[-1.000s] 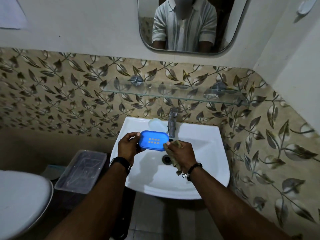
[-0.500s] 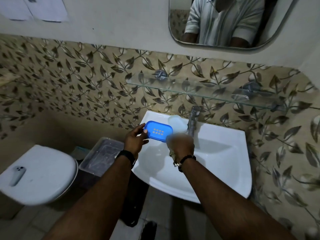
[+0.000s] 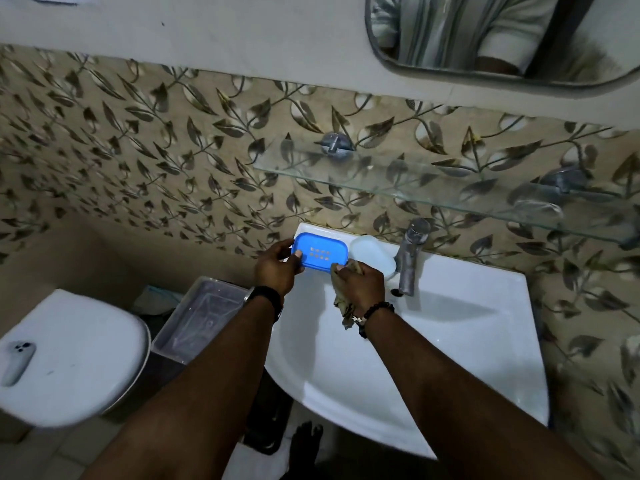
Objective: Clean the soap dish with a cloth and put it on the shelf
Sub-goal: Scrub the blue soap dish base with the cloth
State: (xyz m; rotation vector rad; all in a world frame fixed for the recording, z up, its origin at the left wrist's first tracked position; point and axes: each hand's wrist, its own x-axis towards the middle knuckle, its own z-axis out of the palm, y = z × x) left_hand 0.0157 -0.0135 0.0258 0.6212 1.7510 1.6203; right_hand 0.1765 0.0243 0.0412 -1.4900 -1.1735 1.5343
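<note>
A blue soap dish (image 3: 320,251) with drain holes is held over the back left corner of the white sink (image 3: 450,341). My left hand (image 3: 277,268) grips its left end. My right hand (image 3: 360,284) clutches a brownish cloth (image 3: 343,303) against the dish's lower right edge; the cloth's tail hangs below my wrist. The glass shelf (image 3: 433,174) is mounted on the wall above the sink, up and right of the dish.
A pale translucent lid (image 3: 372,259) lies on the sink rim beside the metal tap (image 3: 410,258). A clear plastic box (image 3: 201,320) stands left of the sink. A toilet lid (image 3: 69,358) with a phone (image 3: 17,360) lies far left. A mirror (image 3: 502,36) hangs above.
The dish and both hands have shifted up and left toward the sink's back corner. My view has swung left and down, showing more of the toilet.
</note>
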